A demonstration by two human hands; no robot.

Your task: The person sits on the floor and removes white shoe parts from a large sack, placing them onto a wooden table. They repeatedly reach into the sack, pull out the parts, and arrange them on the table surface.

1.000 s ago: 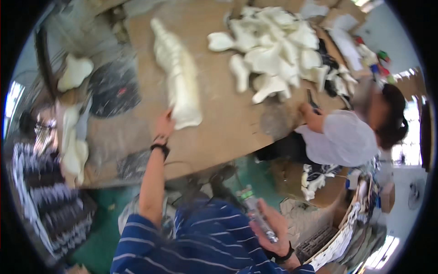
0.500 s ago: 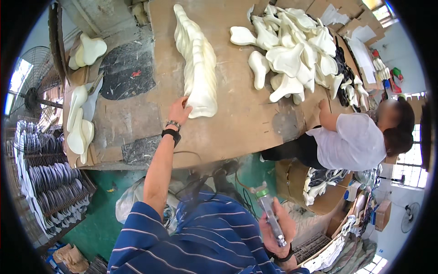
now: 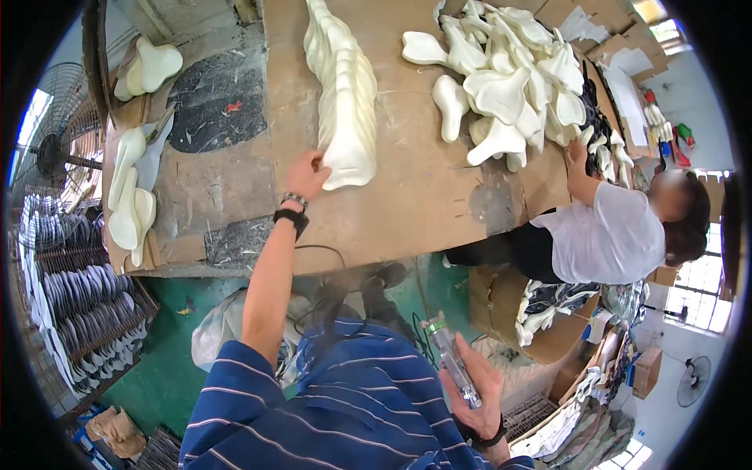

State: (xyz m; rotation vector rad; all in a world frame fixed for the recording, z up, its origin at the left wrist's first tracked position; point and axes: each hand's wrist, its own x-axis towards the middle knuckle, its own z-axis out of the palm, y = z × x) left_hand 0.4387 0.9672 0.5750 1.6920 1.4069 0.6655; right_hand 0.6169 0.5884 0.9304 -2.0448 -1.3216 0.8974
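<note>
A long row of overlapping cream foam bicycle saddle pads [image 3: 345, 94] runs away from me along the cardboard-covered table. At its near end, my left hand [image 3: 308, 175] has its fingers curled around the left edge of the front saddle pad [image 3: 349, 162]. Low on the right, away from the table, my right hand [image 3: 479, 380] is closed around a clear, tube-shaped hand tool [image 3: 454, 362] with a green collar at its upper end. What sits inside the tube is too small to make out.
A heap of loose saddle pads [image 3: 501, 94] covers the table's far right. A person in a white shirt [image 3: 599, 235] stands at the right side, one hand at the heap. More pads [image 3: 129, 207] lie along the left edge. A rack of pads [image 3: 90, 301] and a fan [image 3: 53, 157] stand left.
The whole view has shifted slightly. The other person's arm has stretched farther toward the heap. My right hand has turned the tool a little; my left hand stays at the front pad.
</note>
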